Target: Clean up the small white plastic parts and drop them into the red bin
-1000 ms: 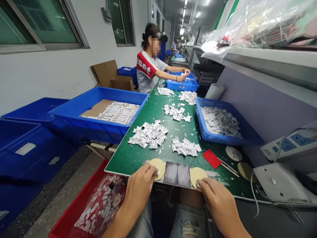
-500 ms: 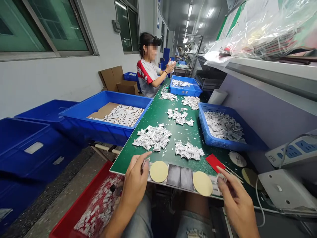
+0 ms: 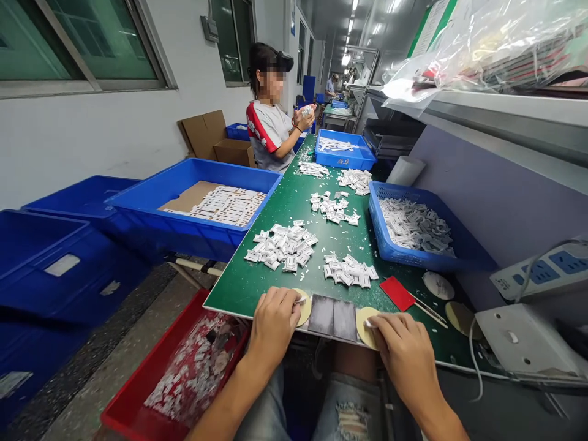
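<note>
At the near edge of the green table, my left hand (image 3: 274, 321) is closed over the left pale-yellow round pad (image 3: 305, 313), pinching a small white piece (image 3: 301, 300) at its fingertips. My right hand (image 3: 407, 349) is closed in a pinch at the right round pad (image 3: 362, 324); a small white piece (image 3: 369, 323) shows at its fingertips. Both pieces are mostly hidden by the fingers. Between the pads lie two dark grey rectangular plates (image 3: 332, 317). Just beyond are a pile of small white flat parts (image 3: 287, 244) and a smaller pile (image 3: 350, 271).
A blue basket (image 3: 381, 240) of white parts stands at right, near a red card (image 3: 397, 293) with thin sticks and a power strip (image 3: 542, 269). Blue crates (image 3: 197, 236) and a red bin (image 3: 124, 410) flank the left. A co-worker (image 3: 271, 122) is at the far end.
Both hands have moved inward, from outside the two pads to over them, the fingers now reaching down onto the pads. The view has shifted slightly.
</note>
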### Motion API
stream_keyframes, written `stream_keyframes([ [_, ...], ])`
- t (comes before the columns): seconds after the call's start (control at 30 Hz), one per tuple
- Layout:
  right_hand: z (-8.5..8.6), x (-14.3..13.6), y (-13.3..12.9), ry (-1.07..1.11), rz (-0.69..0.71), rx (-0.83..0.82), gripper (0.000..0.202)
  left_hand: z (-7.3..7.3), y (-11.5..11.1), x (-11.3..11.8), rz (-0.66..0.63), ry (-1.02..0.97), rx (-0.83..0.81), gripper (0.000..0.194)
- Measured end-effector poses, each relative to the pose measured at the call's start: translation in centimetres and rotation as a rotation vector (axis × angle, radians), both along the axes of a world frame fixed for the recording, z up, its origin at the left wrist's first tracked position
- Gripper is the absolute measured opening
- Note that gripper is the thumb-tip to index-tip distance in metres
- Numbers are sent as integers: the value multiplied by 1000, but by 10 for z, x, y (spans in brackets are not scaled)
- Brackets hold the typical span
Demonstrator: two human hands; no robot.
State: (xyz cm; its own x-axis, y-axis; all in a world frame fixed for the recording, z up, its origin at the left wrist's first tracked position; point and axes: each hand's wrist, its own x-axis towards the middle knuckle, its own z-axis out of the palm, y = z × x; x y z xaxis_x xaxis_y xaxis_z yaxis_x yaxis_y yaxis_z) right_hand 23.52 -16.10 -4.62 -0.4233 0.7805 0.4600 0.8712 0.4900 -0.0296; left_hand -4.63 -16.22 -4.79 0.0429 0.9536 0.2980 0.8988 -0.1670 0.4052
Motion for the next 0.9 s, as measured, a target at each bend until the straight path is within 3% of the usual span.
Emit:
stream_keyframes([
  [0.27,-5,-1,5,4,25,-16,16,7,-8,-3,11,65,-36,18],
  [0.4,-2,0,-5,42,25,-56,17,6,-18,-11,-78,-23,-91,14],
  [0.53,1,-1,-8,86,20,-6,19,2,-18,-19,-18,-162,17,16],
  [0.63,3,-7,0,104,-35,-9,18,5,-8,-18,-7,-123,71,18],
  [0.77,4,-8,-9,128,2,-177,18,7,-14,-16,-158,-96,-29,16],
  [0.83,5,-5,-20,230,37,-287,16,5,-26,-18,-204,-205,-64,20],
  [0.9,8,-3,-28,401,15,-336,18,3,-33,-20,-159,-353,-48,27],
])
